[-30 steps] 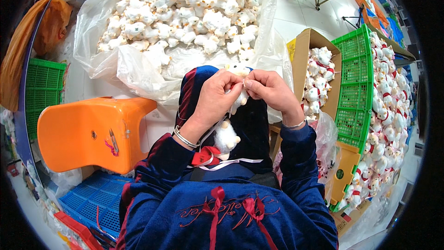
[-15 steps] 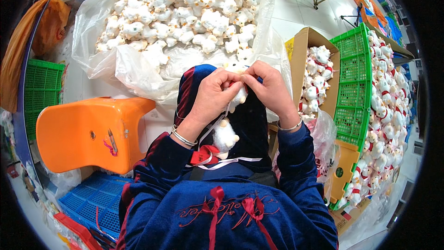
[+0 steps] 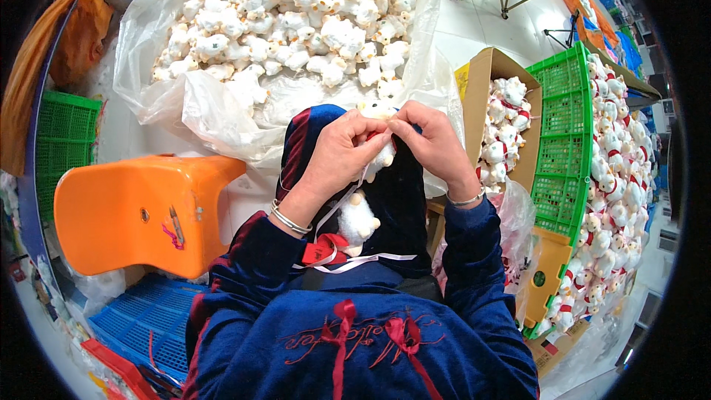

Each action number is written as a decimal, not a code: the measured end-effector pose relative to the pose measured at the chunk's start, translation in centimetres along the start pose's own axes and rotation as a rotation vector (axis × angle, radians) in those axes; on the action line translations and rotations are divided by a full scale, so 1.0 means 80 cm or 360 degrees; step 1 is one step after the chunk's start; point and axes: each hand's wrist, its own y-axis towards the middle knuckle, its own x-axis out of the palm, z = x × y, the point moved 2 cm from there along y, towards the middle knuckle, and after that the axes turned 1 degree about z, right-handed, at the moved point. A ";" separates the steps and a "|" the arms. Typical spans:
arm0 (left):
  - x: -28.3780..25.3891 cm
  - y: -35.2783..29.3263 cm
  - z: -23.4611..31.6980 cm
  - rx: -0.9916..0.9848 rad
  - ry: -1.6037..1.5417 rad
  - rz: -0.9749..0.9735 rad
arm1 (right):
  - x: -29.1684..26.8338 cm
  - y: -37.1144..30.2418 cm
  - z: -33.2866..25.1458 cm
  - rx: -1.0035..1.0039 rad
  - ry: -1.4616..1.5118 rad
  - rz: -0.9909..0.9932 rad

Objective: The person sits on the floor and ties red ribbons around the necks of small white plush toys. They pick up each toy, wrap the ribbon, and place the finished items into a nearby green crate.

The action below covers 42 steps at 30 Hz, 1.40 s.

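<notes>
Above my lap, both hands meet at the neck of a small white plush toy (image 3: 383, 157), whose head points away from me. A bit of red ribbon (image 3: 372, 135) shows at its neck between my fingers. My left hand (image 3: 337, 150) is closed in a pinch there, and my right hand (image 3: 432, 139) pinches from the other side; the fingertips hide most of the ribbon. A thin white ribbon (image 3: 342, 201) hangs below my left hand. On my lap lies a second white plush toy (image 3: 358, 222), beside a bunched red ribbon (image 3: 326, 250).
Ahead, a clear plastic sheet (image 3: 159, 100) holds a heap of white plush toys (image 3: 296, 26). At right stand a cardboard box (image 3: 481, 89) and a green crate (image 3: 559, 133) near toys with red neckbands (image 3: 611, 178). An orange stool (image 3: 111, 215) bearing snips (image 3: 176, 224) is at left.
Both hands keep nearly the same pinch at the toy's neck, with only a slight shift of the right fingers. The whole view has moved a little.
</notes>
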 end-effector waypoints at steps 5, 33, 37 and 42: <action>0.002 0.002 -0.002 0.0006 0.0004 0.0015 | -0.002 -0.001 0.015 0.0224 0.0239 0.0019; 0.004 -0.001 0.001 -0.0015 -0.0073 0.0039 | -0.007 -0.022 0.032 0.0605 0.0928 -0.0342; 0.003 0.000 0.000 0.0011 -0.0065 0.0025 | 0.008 -0.020 0.023 0.0511 0.1103 -0.0112; 0.001 0.000 -0.006 -0.0022 -0.0048 0.0024 | 0.024 -0.022 0.022 0.0370 0.0862 0.0070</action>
